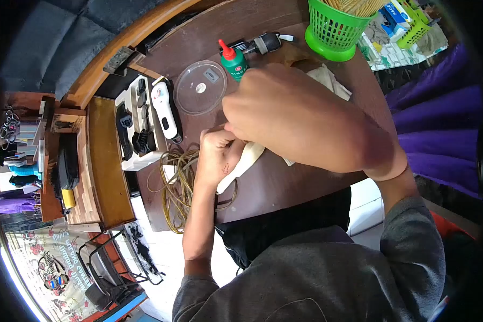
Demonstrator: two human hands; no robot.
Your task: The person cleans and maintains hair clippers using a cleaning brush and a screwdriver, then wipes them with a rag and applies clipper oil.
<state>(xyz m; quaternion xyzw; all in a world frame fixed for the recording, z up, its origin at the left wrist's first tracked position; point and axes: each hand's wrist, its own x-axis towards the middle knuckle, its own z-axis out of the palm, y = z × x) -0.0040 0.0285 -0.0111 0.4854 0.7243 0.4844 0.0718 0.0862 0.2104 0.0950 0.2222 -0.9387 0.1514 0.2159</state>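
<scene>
My left hand [217, 155] is closed around the upper end of a smooth cream-coloured long object [246, 165], whose lower end slants down past the palm. Right above it, my right hand [249, 102] is curled into a fist, its fingertips meeting the left fingers. The back of the right hand and its forearm hide what the fingers pinch. A loose coil of yellowish cord [180, 188] lies beside the left wrist. Beyond the hands stands a green oil bottle [234, 65] with a red nozzle, near a round clear lid [198, 94].
Left of the lid is a white hair clipper [163, 107], beside a white tray [139, 156] of black attachments. A black clipper-like tool [265, 43] and a green basket [338, 29] are at the back. White cloth [330, 81] lies beyond my right forearm. A purple curtain [434, 123] hangs right.
</scene>
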